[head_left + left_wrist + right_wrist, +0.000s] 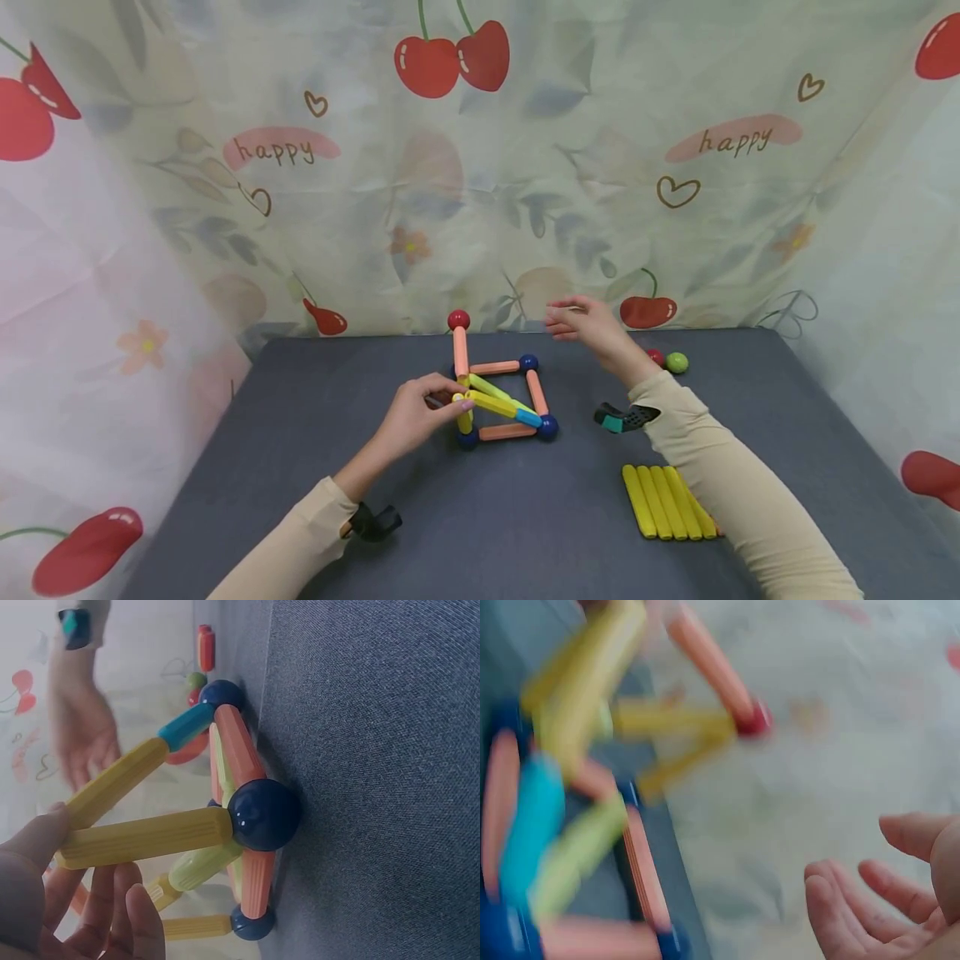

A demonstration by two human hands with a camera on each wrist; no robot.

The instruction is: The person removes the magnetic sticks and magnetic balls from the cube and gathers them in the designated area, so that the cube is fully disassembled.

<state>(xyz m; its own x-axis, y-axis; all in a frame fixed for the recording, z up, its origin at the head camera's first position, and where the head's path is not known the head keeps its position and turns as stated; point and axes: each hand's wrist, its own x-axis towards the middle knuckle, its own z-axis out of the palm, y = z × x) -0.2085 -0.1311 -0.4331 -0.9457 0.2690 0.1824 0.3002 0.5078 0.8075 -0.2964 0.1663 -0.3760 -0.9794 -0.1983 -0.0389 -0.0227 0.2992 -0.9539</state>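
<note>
A magnetic stick-and-ball structure stands in the middle of the table in the head view. Its base has pink rods, dark blue balls and a light green rod laid diagonally. My left hand pinches the meeting ends of two yellow rods between thumb and fingers. One of them continues into a blue section touching a blue ball. Behind, a pink rod rises to a red ball. My right hand hovers to the right of the structure, holding nothing, fingers loosely bent. Blur softens the right wrist view.
A row of several yellow rods lies at the right front, partly covered by the right sleeve. Near the back right, a green ball sits beside a red ball. A printed curtain hangs behind the table.
</note>
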